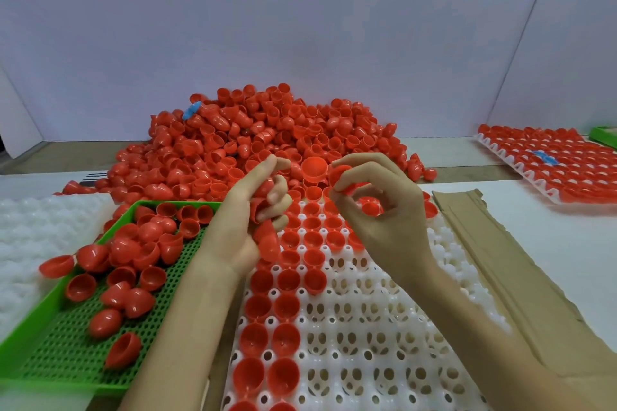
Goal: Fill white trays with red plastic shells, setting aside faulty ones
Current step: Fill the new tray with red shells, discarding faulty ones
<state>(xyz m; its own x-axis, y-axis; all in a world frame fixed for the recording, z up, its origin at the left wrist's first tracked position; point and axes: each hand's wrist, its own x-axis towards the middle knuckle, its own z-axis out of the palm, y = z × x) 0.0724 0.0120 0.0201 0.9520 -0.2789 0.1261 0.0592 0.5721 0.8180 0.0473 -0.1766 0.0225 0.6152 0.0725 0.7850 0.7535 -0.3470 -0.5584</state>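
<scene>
Above the white moulded plastic tray (384,344), whose left columns and far rows already carry shells, the right hand (390,210) pinches one red hemispherical plastic shell (340,174) between thumb and forefinger. The left hand (240,227) curls round a nested stack of red shells (267,237). Behind lies a heap of loose red shells (233,143). At left, a green perforated plastic tray (66,354) holds more.

Left hand (253,210) curls its fingers inward; right hand (377,210) pinches with thumb and forefinger, both hands raised.
</scene>
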